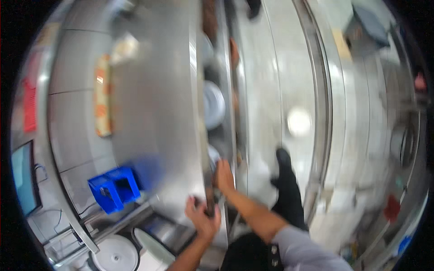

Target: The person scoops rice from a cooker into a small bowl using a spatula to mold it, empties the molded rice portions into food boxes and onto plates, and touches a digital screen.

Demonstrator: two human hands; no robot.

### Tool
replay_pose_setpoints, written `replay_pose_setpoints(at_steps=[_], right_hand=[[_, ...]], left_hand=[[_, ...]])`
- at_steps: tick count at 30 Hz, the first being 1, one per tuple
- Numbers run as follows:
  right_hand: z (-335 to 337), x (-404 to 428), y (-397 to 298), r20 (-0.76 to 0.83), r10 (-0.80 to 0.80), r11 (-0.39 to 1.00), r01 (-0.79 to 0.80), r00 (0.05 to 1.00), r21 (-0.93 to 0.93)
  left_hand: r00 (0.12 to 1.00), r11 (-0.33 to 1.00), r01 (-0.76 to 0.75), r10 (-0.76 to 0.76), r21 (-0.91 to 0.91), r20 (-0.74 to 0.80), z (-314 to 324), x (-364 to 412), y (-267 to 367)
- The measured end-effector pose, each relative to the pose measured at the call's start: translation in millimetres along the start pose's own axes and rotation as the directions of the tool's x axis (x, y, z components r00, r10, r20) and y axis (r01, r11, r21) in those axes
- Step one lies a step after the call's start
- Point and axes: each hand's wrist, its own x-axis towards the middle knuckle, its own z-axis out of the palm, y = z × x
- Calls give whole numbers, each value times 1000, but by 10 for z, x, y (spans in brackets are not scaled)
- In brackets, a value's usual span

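My left hand [203, 218] is at the front edge of a stainless steel counter [159, 111], its fingers spread around a dark strip there. Blur hides whether it grips the edge or a small dark object. My right hand [224, 178] reaches below the counter's edge, fingertips beside a white dish [213, 156] on a lower shelf. Contact with that dish cannot be made out. Farther along the same shelf stands a round white plate or bowl [214, 105], possibly in a stack.
A blue plastic holder [115, 189] stands on the counter's far side, near a patterned yellow-orange box [103, 96]. At lower left are a round white lid [115, 254] and a screen [26, 178]. Pale floor tiles [264, 101] and a metal floor channel [322, 101] lie to the right.
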Motion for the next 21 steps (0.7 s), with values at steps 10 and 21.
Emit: replay_pose_setpoints(at_steps=[10, 21], right_hand=[[23, 143, -151, 239, 40, 957, 32, 970, -287], [560, 650, 1037, 146, -284, 926, 310, 948, -216]], left_hand=[[999, 983, 1, -11, -185, -49, -175, -91, -17], [996, 971, -5, -15, -238, -85, -64, 113, 108]])
